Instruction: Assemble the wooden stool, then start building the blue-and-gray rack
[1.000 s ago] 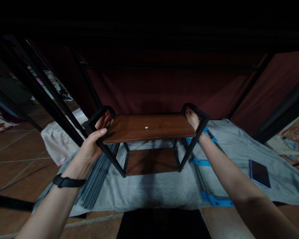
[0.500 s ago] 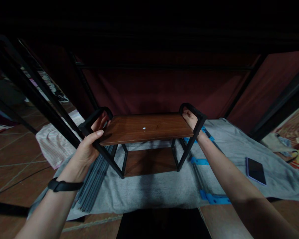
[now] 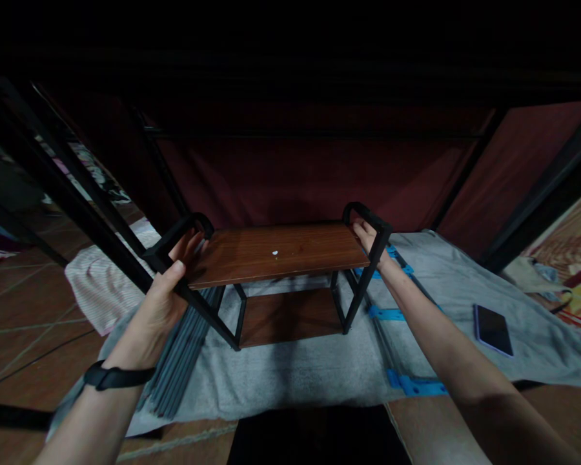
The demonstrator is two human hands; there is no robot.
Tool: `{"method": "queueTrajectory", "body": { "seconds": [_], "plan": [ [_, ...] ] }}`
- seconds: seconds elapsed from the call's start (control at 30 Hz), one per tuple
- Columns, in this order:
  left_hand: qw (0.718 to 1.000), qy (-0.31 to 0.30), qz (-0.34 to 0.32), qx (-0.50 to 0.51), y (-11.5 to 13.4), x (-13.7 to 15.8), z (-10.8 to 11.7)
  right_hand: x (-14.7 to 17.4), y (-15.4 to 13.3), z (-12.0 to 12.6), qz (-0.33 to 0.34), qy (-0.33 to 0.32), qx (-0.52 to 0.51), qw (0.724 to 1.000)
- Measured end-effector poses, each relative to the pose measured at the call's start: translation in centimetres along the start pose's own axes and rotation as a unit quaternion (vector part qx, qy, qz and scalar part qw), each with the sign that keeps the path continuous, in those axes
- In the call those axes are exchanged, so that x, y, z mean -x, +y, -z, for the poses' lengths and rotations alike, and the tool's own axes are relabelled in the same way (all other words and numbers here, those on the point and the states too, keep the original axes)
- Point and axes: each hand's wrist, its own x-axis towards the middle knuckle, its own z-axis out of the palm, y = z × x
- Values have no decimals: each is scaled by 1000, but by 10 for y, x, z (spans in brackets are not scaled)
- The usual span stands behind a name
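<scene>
A small two-tier shelf with brown wood-look boards and a black metal frame stands in front of me on a grey cloth. My left hand is closed around the frame at its left end, thumb on the near side and fingers inside the raised handle. At the right end my right hand grips the frame below the other handle, its fingers reaching over the top board's edge. A small white mark shows on the top board. The lower board is partly in shadow.
Grey tubes lie bundled left of the shelf. A frame with blue plastic joints and a phone lie on the grey cloth to the right. Black metal posts and a dark red curtain surround the space.
The shelf's top has shifted slightly left in view, with both hands still on it. The surroundings have also moved a little left.
</scene>
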Motion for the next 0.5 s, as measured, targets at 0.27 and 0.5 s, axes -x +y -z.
{"method": "queueTrajectory", "body": {
  "seconds": [0.27,0.5],
  "plan": [
    [991,56,-96,69,-3,7,-3,31,-9,36,-66,30,-93,993],
    [981,192,27,21,-22,-31,28,63,-65,51,-11,36,-114,993]
  ]
}}
